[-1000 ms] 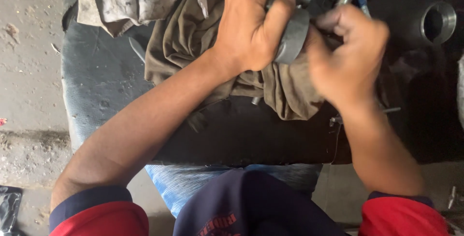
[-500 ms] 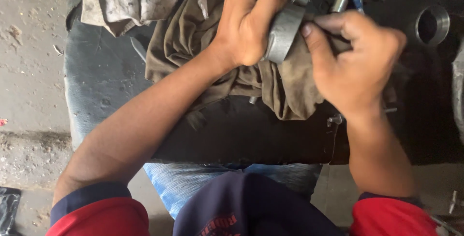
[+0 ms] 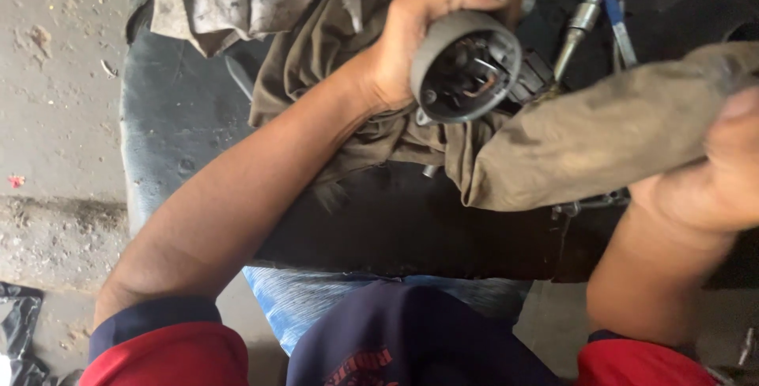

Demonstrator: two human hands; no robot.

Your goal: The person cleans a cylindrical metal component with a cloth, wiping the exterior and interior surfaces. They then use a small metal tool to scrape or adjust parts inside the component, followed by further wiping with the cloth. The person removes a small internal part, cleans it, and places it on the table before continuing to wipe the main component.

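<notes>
Your left hand tilts the grey round housing open-side up at top centre; your right hand grips the brown rag clear of it.

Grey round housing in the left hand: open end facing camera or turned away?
Facing camera. The left hand holds the grey housing tipped up, so its dark interior and metal parts show inside the rim.

Rags and metal rods crowd the bench top; its dark front strip lies bare.
</notes>
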